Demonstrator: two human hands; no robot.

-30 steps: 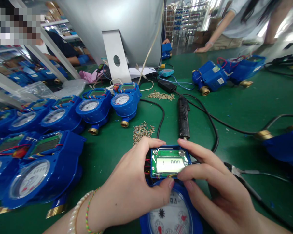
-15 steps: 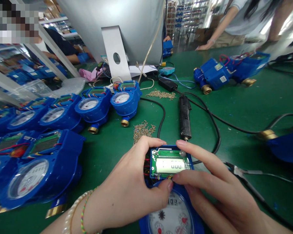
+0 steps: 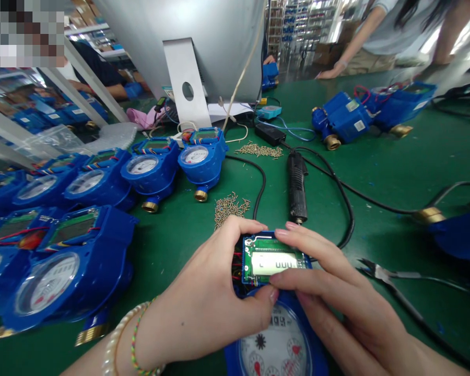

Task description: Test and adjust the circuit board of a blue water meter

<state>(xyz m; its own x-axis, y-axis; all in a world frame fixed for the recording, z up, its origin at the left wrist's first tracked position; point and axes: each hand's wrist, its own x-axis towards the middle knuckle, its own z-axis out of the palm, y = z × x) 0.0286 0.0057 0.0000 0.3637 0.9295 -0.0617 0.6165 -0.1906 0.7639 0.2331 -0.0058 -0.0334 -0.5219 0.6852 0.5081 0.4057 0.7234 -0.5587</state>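
A blue water meter (image 3: 274,342) lies in front of me with its white dial facing up. In its upper housing sits a green circuit board with a lit LCD (image 3: 273,261). My left hand (image 3: 207,303) pinches the board's left side, forefinger on the far edge and thumb on the near edge. My right hand (image 3: 337,297) holds the right side the same way, its fingers laid across the board's near and far edges. Red wires show at the board's left edge.
Several blue meters (image 3: 70,261) crowd the left of the green mat. Two screw piles (image 3: 230,205) and a black electric screwdriver (image 3: 296,184) with its cable lie beyond. Cutters (image 3: 379,271) rest at right. A monitor back (image 3: 188,47) stands behind; another person's arm (image 3: 356,44) leans far right.
My right fingers have slid further left over the board's near edge, and the board has settled slightly deeper into the housing. Both hands keep their hold.
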